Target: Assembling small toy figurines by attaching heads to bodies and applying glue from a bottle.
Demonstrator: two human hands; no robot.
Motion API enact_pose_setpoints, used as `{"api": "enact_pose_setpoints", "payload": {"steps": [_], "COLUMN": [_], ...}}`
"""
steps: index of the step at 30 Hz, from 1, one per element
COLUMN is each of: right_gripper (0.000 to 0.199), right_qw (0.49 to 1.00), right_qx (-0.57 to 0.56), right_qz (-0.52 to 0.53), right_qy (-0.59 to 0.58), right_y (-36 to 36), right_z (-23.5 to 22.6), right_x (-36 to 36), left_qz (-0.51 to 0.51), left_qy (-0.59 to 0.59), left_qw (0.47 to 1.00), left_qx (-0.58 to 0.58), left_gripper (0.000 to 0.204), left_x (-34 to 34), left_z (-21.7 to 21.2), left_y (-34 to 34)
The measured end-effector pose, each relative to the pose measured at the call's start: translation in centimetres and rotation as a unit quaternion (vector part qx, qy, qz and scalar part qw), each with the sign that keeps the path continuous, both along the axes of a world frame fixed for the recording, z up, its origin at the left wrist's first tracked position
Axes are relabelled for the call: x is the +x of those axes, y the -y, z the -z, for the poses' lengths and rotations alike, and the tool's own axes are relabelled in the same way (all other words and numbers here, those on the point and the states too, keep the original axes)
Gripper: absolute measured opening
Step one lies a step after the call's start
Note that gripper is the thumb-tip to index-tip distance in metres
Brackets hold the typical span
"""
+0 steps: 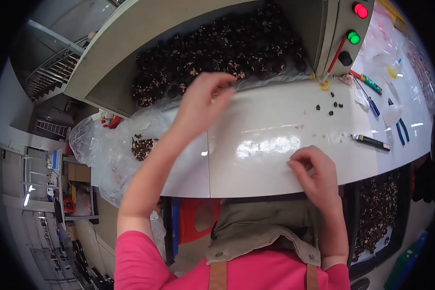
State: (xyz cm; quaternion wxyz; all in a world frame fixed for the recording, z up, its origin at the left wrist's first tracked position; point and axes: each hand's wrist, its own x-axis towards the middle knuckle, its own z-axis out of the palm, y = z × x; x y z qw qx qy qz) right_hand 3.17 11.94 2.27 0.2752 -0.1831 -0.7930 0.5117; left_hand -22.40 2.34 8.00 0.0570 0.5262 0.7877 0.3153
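A heap of small dark parts with pinkish bits [212, 53] fills the opening of a beige cabinet. Just in front of this heap is my left hand [205, 99], raised over the white worktop [256, 111], its fingers half curled and the thumb apart from them. I see nothing between them. Close to the worktop's front edge, my right hand [316, 176] has its thumb and forefinger brought together. Whatever they may pinch is too small to make out. Several loose black pieces [331, 106] lie on the worktop beyond my right hand.
Clear plastic bags [116, 154] spread over the left end, with a small pile of parts [142, 149]. A black-handled knife [370, 142], a screwdriver [373, 107] and pliers [402, 131] lie right. Lit red and green buttons [356, 23] sit on the cabinet. A dark bin [406, 212] stands below right.
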Motion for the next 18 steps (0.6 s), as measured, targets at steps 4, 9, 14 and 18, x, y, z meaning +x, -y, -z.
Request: {"api": "enact_pose_setpoints", "payload": {"steps": [4, 9, 14, 18], "right_gripper": [0.007, 0.007, 0.007, 0.006], "right_qw": [1.0, 1.0, 0.999, 0.999], "right_qx": [0.004, 0.018, 0.004, -0.003], "right_qz": [0.005, -0.002, 0.026, 0.03], "right_qy": [-0.008, 0.002, 0.022, 0.022], "right_y": [0.6, 1.4, 2.4, 2.0], "right_z": [-0.7, -0.2, -0.6, -0.2], "right_x": [0.1, -1.2, -1.2, -1.1], "left_qz": [-0.102, -0.107, -0.071, -0.091], "left_qy": [-0.147, -0.295, -0.202, -0.194], "left_qw": [0.984, 0.949, 0.977, 0.975], "left_qx": [-0.019, 0.04, -0.002, 0.062], "left_gripper": [0.036, 0.036, 0.032, 0.03], "left_x": [-6.6, -12.0, -16.4, -15.6], "left_z": [0.1, 1.7, 4.4, 4.2], "left_y": [-2.6, -7.7, -10.1, -9.3]}}
